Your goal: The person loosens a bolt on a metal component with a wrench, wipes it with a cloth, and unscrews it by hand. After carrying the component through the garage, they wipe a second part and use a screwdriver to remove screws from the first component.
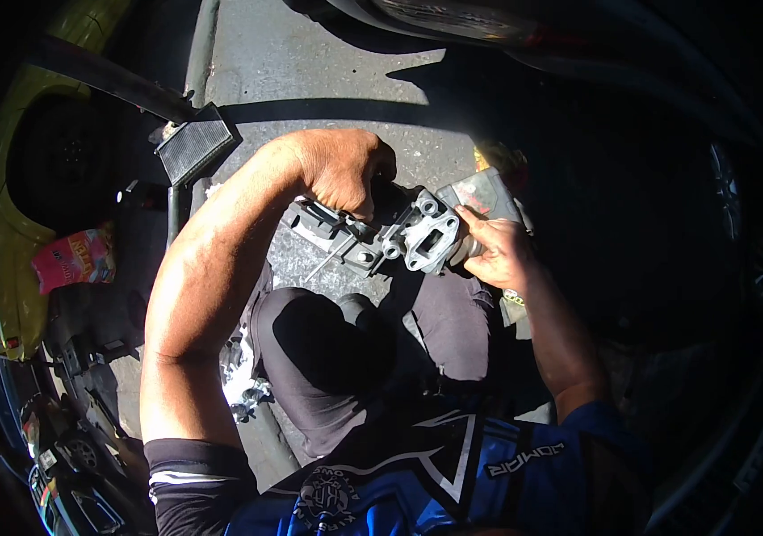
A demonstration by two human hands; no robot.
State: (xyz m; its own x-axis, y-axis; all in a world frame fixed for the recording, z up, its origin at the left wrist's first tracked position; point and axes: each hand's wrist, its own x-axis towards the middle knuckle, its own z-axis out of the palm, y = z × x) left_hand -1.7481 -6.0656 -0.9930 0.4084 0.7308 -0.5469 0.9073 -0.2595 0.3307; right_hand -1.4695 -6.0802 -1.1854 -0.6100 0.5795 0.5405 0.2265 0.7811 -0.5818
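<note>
Sunlit ground point(283, 67) lies below; our right grip point(498, 250) clamps the metal assembly point(426, 234), our left grip point(341, 170) curls over it, hold unclear

We see rough, matt grey metal on the cast part point(429, 239) and matt dark cloth trousers point(457, 326).

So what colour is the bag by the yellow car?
The bag is mostly pink, as the head view shows.
</note>
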